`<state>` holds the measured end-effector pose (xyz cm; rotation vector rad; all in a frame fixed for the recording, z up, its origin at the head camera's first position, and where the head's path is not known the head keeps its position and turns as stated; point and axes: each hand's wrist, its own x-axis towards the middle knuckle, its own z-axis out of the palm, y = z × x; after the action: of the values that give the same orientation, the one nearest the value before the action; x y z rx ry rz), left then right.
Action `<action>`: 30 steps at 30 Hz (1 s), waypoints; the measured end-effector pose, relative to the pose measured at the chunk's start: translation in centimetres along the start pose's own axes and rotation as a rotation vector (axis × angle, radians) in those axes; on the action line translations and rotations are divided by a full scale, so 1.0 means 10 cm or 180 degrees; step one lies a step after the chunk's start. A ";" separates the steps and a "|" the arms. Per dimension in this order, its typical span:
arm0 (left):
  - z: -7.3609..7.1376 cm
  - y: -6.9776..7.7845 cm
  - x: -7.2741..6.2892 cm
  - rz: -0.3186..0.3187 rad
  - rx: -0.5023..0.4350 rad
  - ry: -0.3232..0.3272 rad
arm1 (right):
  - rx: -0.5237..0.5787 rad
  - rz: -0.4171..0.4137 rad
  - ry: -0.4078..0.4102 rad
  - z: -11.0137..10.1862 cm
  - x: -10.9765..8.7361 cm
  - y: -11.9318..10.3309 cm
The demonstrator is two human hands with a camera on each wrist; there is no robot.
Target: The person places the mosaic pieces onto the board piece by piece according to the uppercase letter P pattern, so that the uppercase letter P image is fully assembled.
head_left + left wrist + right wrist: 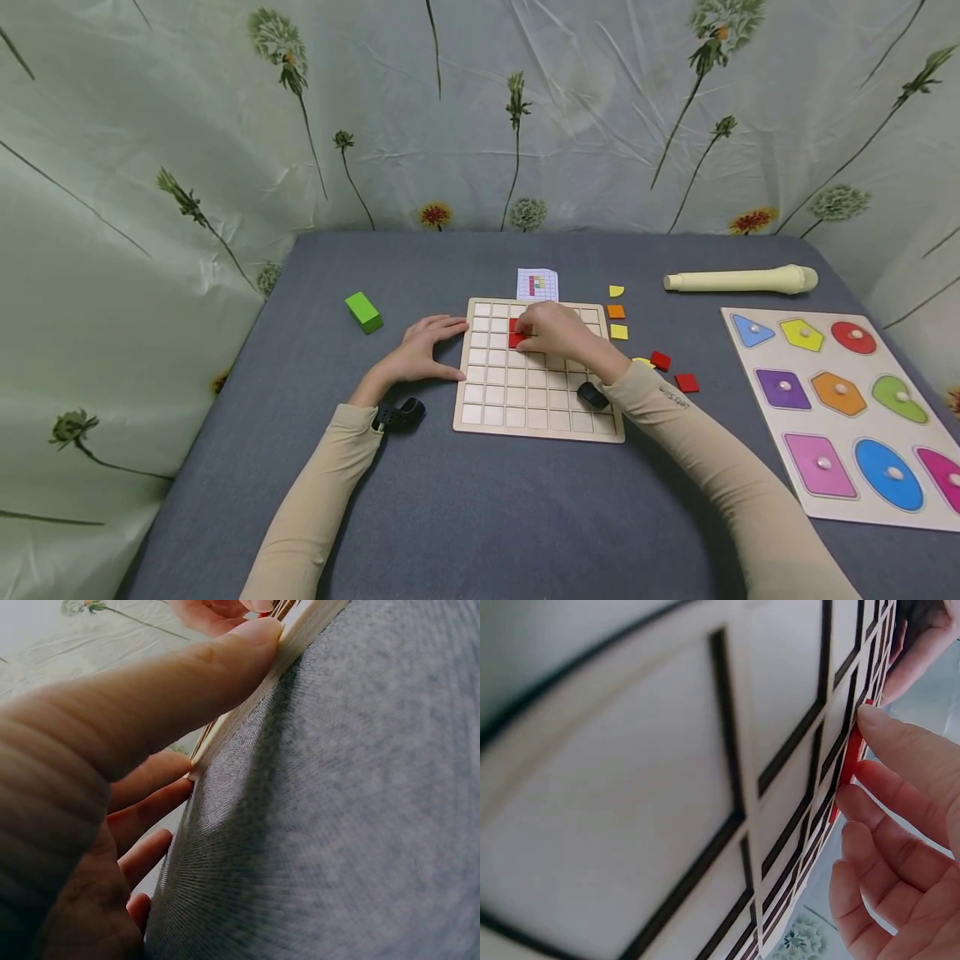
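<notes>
A wooden grid board [516,396] lies in the middle of the table. My left hand [420,350] has its thumb and fingers spread against the board's left edge; in the left wrist view the thumb [195,694] rests along that edge. Over the upper part of the grid, my right hand [558,332] pinches a red square tile [852,754] between thumb and fingertips, right at the board's surface. Another red tile [513,324] sits in the cell just above, partly covered by the fingers. A small printed card [537,284] with a coloured pattern touches the board's far edge.
Right of the board lie an orange tile [616,312], yellow pieces [618,332] and two red tiles [686,382]; one yellow piece is partly behind the right sleeve. A green block [364,312] stands left, a cream toy microphone [738,280] far right, a shape puzzle [765,358] nearer.
</notes>
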<state>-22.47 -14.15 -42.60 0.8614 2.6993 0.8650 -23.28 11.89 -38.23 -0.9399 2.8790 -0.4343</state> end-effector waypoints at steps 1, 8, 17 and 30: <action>0.00 0.00 0.00 0.0005 0.0000 -0.0002 | 0.0006 0.0015 -0.0012 0.00 0.00 0.00; 0.01 0.01 0.01 0.0038 -0.0026 -0.0003 | 0.0080 0.0092 -0.0030 -0.07 -0.07 0.02; 0.01 0.00 0.02 0.0021 -0.0011 -0.0010 | 0.0069 0.0132 0.0103 -0.22 -0.25 0.10; 0.00 0.00 0.02 0.0010 -0.0045 -0.0014 | 0.0019 0.0208 0.0198 -0.31 -0.56 0.33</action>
<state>-22.60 -14.00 -42.60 0.8638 2.6855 0.8808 -21.14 18.47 -36.32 -0.8434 2.9524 -0.4748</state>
